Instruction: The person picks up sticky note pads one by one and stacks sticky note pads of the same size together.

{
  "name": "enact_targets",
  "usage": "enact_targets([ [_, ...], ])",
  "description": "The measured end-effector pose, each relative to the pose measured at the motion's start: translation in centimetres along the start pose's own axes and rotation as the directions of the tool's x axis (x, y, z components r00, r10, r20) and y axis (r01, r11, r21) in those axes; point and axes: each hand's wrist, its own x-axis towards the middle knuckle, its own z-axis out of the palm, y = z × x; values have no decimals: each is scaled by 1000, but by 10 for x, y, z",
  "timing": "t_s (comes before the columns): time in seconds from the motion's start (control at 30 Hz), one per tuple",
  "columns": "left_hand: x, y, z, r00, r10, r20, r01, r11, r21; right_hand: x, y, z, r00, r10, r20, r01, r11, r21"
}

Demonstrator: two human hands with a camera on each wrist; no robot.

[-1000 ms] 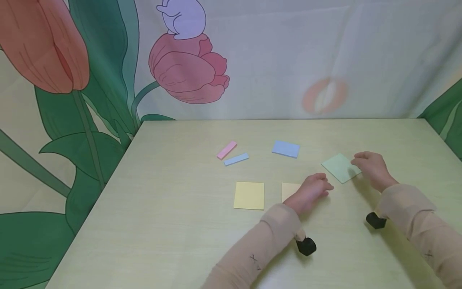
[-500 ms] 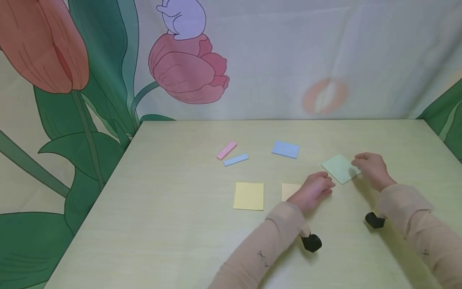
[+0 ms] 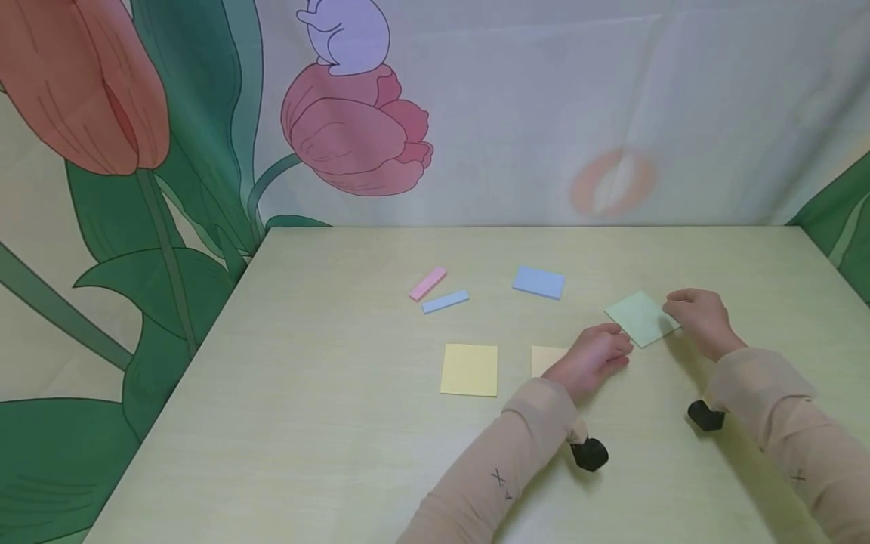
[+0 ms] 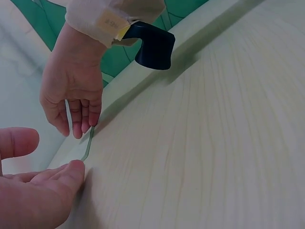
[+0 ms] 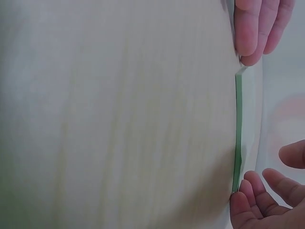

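Observation:
A pale green sticky-note pad [image 3: 637,316] lies turned like a diamond on the table's right half. At its near left edge is my left hand [image 3: 587,361]; in the left wrist view its fingertips touch the pad's edge, thumb held apart. My right hand [image 3: 703,323] is at the pad's right corner. The right wrist view shows the right fingertips against one end of the pad's green edge [image 5: 238,129], the thumb raised clear of it. Neither hand pinches the pad. Part of a cream sticky-note pad [image 3: 544,359] is hidden behind the left hand.
A yellow square pad [image 3: 469,370] lies left of the cream one. Farther back are a blue rectangular pad [image 3: 538,282], a narrow pink strip [image 3: 427,284] and a narrow blue strip [image 3: 445,302]. Black wrist-mounted pieces [image 3: 590,454] hang below both sleeves. A printed curtain backs the table.
My left hand has shifted slightly right, up to the green pad's edge, and its forearm has swung right. The right hand stays almost still at the corner.

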Motion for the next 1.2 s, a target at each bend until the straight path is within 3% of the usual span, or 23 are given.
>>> enact_targets([
  [0.03, 0, -2, -2, 994, 106, 26, -109, 959, 263, 0, 0, 0, 1000, 1, 6, -1, 1000, -2],
  [0.07, -1, -3, -4, 978, 203, 49, -203, 872, 446, 0, -1, 0, 1000, 2, 13, -2, 1000, -3],
  [0.1, -1, -5, -6, 953, 295, 74, -282, 767, 576, 0, -1, 0, 1000, 5, 18, -5, 1000, 0],
  [0.13, -2, -5, -8, 938, 333, 100, -316, 696, 645, 0, -1, 0, 1000, 6, 23, -6, 1000, 1],
  [0.2, -2, -6, -9, 924, 360, 127, -345, 647, 679, 0, -1, 0, 1000, 7, 28, -7, 1000, 0],
  [0.3, -4, -6, -11, 918, 366, 152, -361, 615, 701, 0, -1, 1, 1000, 9, 28, -10, 1000, 8],
  [0.33, -4, -6, -11, 920, 359, 155, -360, 621, 696, 0, -1, 1, 1000, 7, 29, -7, 1000, 7],
  [0.4, -5, -5, -11, 932, 331, 148, -345, 684, 643, 0, -1, 0, 999, 1, 34, -1, 1000, 3],
  [0.43, -6, -5, -10, 944, 300, 137, -321, 742, 588, 0, 0, 0, 999, -4, 38, 4, 1000, 1],
  [0.47, -6, -4, -10, 951, 281, 132, -305, 770, 560, 0, 0, 0, 999, -7, 44, 8, 1000, -1],
  [0.5, -6, -4, -9, 961, 247, 121, -274, 820, 503, 0, 0, 0, 999, -10, 52, 10, 1000, -3],
  [0.53, -6, -3, -8, 981, 165, 99, -190, 908, 374, 0, 1, -1, 998, -15, 56, 15, 1000, -7],
  [0.57, -6, -2, -6, 994, 70, 81, -86, 974, 209, 0, 1, -1, 998, -18, 62, 19, 1000, -9],
  [0.6, -6, 0, -4, 997, -37, 67, 37, 999, 1, -1, 1, -1, 997, -22, 68, 22, 1000, -11],
  [0.63, -6, 1, -1, 989, -141, 52, 149, 962, -230, -1, 1, -1, 997, -25, 73, 26, 1000, -11],
  [0.67, -5, 2, 1, 975, -218, 44, 217, 891, -399, -2, 1, -1, 997, -28, 75, 29, 1000, -12],
  [0.73, -5, 5, 5, 923, -386, 16, 287, 657, -697, -2, 1, -1, 996, -34, 79, 36, 999, -13],
  [0.77, -5, 5, 7, 908, -418, 20, 293, 602, -743, -3, 1, -1, 996, -34, 82, 35, 999, -11],
  [0.8, -6, 6, 7, 900, -435, 23, 298, 575, -762, -3, 1, 0, 996, -35, 83, 36, 999, -10],
  [0.93, -7, 6, 8, 886, -462, 31, 305, 531, -791, -3, 0, 1, 996, -25, 89, 26, 1000, -7],
  [1.03, -8, 7, 8, 881, -472, 30, 312, 532, -787, -3, -1, 2, 995, -18, 101, 19, 1000, -4],
  [1.1, -10, 7, 7, 888, -459, -18, 302, 612, -731, -5, -3, 1, 996, -16, 91, 17, 1000, -11],
  [1.2, -12, 11, 4, 899, -417, -133, 275, 775, -569, -10, -8, -2, 999, -2, 54, 2, 1000, 4],
])
